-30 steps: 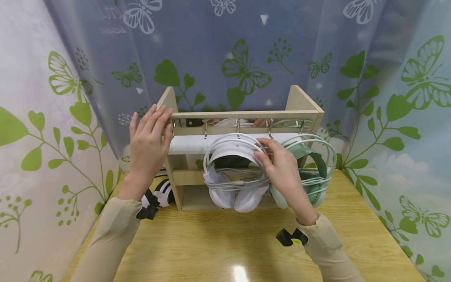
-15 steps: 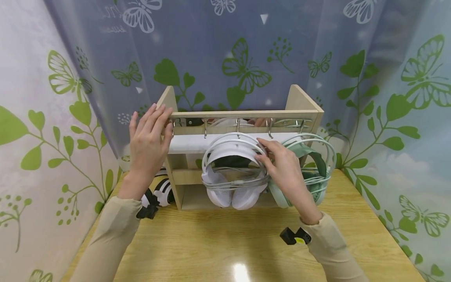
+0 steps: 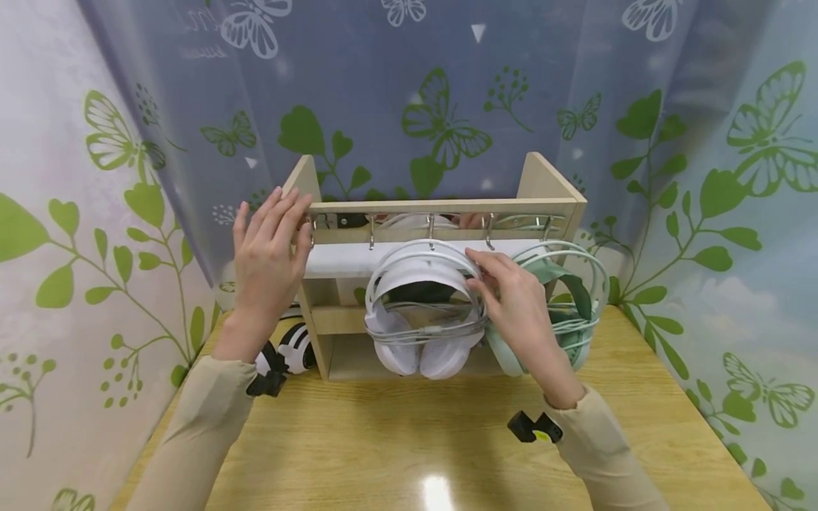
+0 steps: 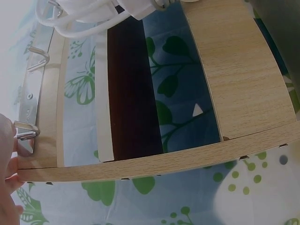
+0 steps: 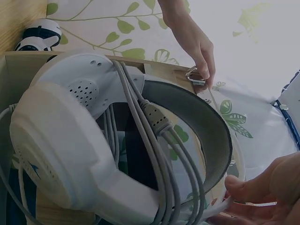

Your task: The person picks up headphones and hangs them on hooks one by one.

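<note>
White headphones point(image 3: 399, 351) with a grey cable wound around them are at the middle hook of a wooden rack point(image 3: 447, 207), earcups down. My right hand point(image 3: 517, 298) pinches the right side of their headband between thumb and fingers. In the right wrist view, the padded headband point(image 5: 206, 122) and the bundled cable show close up. My left hand point(image 3: 265, 262) holds the rack's upper left corner, its thumb near the leftmost hook. Fingers point(image 4: 9, 183) wrap the side panel in the left wrist view. Whether the headband sits fully on the hook, I cannot tell.
Green headphones point(image 3: 569, 333) with a wound cable hang at the rack's right end, partly behind my right hand. Black-and-white headphones point(image 3: 297, 348) lie on the wooden table point(image 3: 383, 440) left of the rack. A patterned cloth point(image 3: 396, 85) stands behind.
The white headphones have shifted slightly left and up, with my right hand still pinching the headband. My left hand stays on the rack corner.
</note>
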### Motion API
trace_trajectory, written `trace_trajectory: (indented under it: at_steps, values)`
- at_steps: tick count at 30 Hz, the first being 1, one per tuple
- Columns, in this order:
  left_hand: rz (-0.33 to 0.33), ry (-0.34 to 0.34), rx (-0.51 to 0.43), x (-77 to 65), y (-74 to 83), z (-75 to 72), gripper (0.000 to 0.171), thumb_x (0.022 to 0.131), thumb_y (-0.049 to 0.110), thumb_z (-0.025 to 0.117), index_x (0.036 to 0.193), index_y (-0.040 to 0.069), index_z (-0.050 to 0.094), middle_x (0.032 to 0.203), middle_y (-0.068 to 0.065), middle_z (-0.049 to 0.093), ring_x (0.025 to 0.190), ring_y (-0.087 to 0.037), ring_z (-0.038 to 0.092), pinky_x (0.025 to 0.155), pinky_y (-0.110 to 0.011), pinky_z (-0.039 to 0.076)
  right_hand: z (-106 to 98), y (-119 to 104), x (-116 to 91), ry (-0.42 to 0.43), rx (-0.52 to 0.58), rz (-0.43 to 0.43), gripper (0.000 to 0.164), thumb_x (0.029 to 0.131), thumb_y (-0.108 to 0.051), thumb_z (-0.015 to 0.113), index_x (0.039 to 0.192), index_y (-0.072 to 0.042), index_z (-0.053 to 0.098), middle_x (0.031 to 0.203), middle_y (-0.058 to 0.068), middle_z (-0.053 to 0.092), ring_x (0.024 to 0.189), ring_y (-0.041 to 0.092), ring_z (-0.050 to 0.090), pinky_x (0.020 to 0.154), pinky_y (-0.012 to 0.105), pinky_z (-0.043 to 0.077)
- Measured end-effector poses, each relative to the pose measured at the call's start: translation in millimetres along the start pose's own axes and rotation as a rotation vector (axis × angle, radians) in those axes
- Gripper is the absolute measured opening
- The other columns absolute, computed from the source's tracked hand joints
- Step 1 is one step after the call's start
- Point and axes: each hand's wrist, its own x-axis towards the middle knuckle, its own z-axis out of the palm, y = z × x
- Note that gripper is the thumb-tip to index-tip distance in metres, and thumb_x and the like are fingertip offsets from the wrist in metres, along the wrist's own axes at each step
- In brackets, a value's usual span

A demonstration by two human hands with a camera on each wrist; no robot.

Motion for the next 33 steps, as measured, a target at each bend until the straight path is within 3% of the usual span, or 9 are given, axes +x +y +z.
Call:
trace_trajectory:
  at_steps: [15, 26, 33]
  values:
    - [0.004, 0.003, -0.007, 0.5, 0.4, 0.7, 0.038, 0.107, 0.026, 0.049, 0.137, 0.007, 0.063, 0.141, -0.014, 0.061, 0.140, -0.031, 0.048, 0.124, -0.053, 0.015, -4.5, 1.4, -2.1, 0.031, 0.059, 0.010, 0.037, 0.092, -0.002, 0.072, 0.128, -0.007, 0.071, 0.123, 0.014, 0.070, 0.098, 0.029, 0.074, 0.074, 0.043, 0.060]
    - [0.001, -0.015, 0.007, -0.1, -0.6, 0.8, 0.039, 0.107, 0.027, 0.048, 0.138, 0.008, 0.062, 0.142, -0.013, 0.060, 0.140, -0.030, 0.048, 0.124, -0.053, 0.015, -5.9, 9.0, -4.6, 0.122, 0.091, -0.084, 0.030, 0.088, 0.001, 0.075, 0.117, -0.010, 0.077, 0.111, 0.008, 0.076, 0.089, 0.022, 0.075, 0.069, 0.036, 0.061]
    - [0.001, 0.002, 0.007, 0.4, 0.9, 0.1, 0.037, 0.106, 0.024, 0.049, 0.136, 0.007, 0.063, 0.141, -0.014, 0.061, 0.139, -0.031, 0.049, 0.123, -0.053, 0.016, -13.4, 15.0, -6.8, 0.214, 0.120, -0.257, 0.030, 0.088, 0.003, 0.075, 0.116, -0.010, 0.076, 0.107, 0.005, 0.076, 0.084, 0.017, 0.075, 0.071, 0.023, 0.057]
